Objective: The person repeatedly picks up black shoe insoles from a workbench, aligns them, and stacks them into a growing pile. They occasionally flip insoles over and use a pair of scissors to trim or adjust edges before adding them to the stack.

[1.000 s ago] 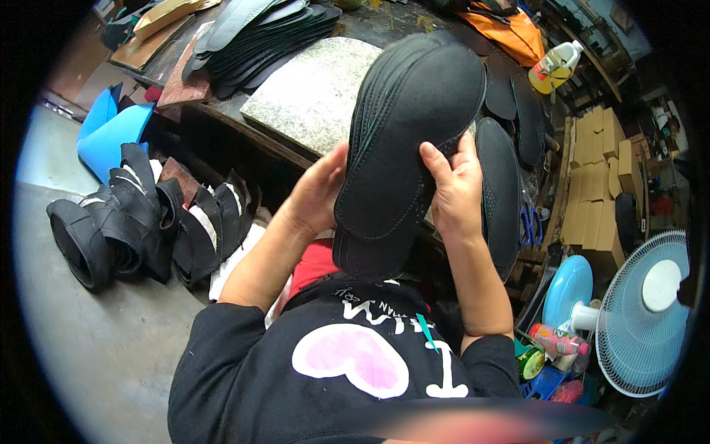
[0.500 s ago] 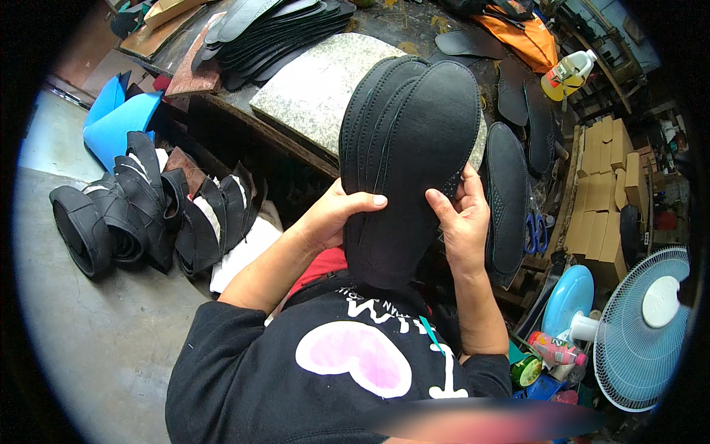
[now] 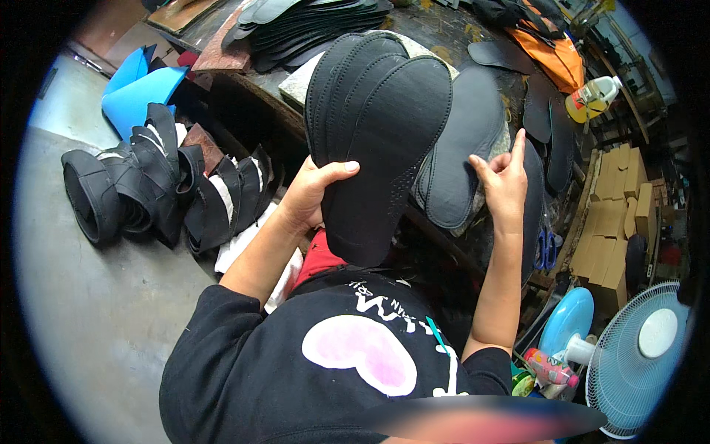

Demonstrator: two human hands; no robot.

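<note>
Clamped in the left hand (image 3: 310,194), thumb across the front, a fanned stack of black insoles (image 3: 373,140) stands upright, long axis vertical, over the workbench (image 3: 444,29). Just right, nearer the top insole's edge, the right hand (image 3: 504,185) hovers open, holding nothing.

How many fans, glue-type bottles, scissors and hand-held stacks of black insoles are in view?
White fan: 1
Yellow-and-white bottle: 1
Blue-handled scissors: 1
Stack of black insoles, gripped by the left hand: 1
Total: 4
</note>
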